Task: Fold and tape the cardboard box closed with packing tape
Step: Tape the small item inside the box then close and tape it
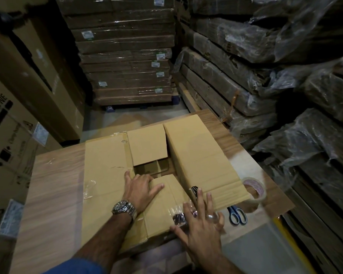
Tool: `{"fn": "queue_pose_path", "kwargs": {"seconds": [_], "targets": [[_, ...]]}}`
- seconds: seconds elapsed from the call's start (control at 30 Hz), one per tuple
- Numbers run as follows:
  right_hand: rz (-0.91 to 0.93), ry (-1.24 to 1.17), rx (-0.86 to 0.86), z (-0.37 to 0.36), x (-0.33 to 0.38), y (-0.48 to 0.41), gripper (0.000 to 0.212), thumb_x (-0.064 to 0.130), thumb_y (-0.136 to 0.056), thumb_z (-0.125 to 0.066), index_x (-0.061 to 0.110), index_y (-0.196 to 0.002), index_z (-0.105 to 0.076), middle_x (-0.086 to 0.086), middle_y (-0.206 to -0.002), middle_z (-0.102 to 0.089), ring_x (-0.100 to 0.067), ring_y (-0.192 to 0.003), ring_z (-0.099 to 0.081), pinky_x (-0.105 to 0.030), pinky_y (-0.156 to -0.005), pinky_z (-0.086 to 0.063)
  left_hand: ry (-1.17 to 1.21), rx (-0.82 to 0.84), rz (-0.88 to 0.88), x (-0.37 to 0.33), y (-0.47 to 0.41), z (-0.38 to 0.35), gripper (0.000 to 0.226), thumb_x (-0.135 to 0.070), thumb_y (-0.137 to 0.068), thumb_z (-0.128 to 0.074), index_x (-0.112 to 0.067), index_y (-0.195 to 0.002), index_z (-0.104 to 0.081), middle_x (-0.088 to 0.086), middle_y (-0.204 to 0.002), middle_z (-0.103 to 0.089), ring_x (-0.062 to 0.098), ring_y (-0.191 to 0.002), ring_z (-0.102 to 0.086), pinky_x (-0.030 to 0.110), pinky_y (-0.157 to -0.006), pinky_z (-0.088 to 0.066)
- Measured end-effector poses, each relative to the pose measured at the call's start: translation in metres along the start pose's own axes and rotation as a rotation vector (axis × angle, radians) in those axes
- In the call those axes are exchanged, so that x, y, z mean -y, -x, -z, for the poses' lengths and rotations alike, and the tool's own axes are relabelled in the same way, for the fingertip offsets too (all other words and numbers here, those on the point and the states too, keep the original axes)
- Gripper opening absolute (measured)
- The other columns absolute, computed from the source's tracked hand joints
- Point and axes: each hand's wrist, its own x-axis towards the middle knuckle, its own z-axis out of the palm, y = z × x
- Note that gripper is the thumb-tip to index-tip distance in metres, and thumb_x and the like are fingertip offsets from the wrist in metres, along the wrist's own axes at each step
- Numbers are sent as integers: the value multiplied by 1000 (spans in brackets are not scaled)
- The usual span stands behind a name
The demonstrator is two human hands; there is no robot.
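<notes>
Cardboard box (107,171): landmark for all positions below; lies on the wood-grain bench (53,194), roughly at its middle; top not yet closed; old clear tape strips show on its left panel.
Flaps: far small flap (148,144) folded inward; near small flap (166,196) pressed down; long right flap (202,155) raised and tilted; a dark opening remains at the box centre.
Left hand (141,190): on the near small flap; fingers (156,189) spread flat, pressing, not gripping anything; a wristwatch (124,208) on the wrist.
Right hand (202,220): at the near right corner of the box, against the near edge of the long right flap; fingers extended and released; no grasp visible; a ring on one finger.
Step in hand: judged as flap folding; small flaps down, long flaps pending; no new tape applied.
Next move calls for: lowering the long right flap over the opening; bringing the opposite flap to meet it; holding the seam shut with one hand while the other fetches tape.
Packing tape roll (254,189): on the bench just right of the box, partly hidden by the long right flap.
Scissors (237,213): blue handles, on the bench at the box's near right.
Room: dim storeroom; wrapped flat cardboard stacks (123,56) beyond the box; plastic-covered bundles to its right; large printed cartons to its left.
</notes>
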Motion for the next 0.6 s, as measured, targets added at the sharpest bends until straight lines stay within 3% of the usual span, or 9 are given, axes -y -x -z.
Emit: {"fn": "queue_pose_path", "kwargs": {"seconds": [0.17,0.27,0.37,0.6], "targets": [[35,-24,-9,-1,5,1,73,81,-71,-36,28,-111,-68,-15,-151,-36,-34,-137,-30,-59,-80,-44,-6,-2,-4,0,-1,0,81,-82,-72,-3,-31,-102,-59,-14,-100,-65,10,-98,-56,50,-115,-9],[81,-52,27,0,10,4,75,84,-68,-37,31,-113,-65,-15,-151,-37,-32,-138,-30,-57,-82,-42,-6,21,7,1,-2,-2,73,-82,-78,-14,-30,-104,-59,-13,-101,-65,10,-99,-56,50,-115,-9],[153,-32,53,0,14,5,76,87,-69,-35,33,-114,-63,-15,-149,-41,-33,-137,-32,-52,-89,-33,-14,21,13,0,-2,-2,58,-74,-87,-29,-29,-107,-60,-13,-105,-66,10,-103,-56,51,-115,-9],[244,-57,76,2,22,8,77,89,-75,-22,38,-118,-60,-15,-149,-39,-33,-137,-31,-48,-94,-26,-22,18,17,-1,-2,-3,58,-74,-88,-30,-29,-106,-61,-13,-105,-66,10,-104,-57,51,-114,-9]]}}
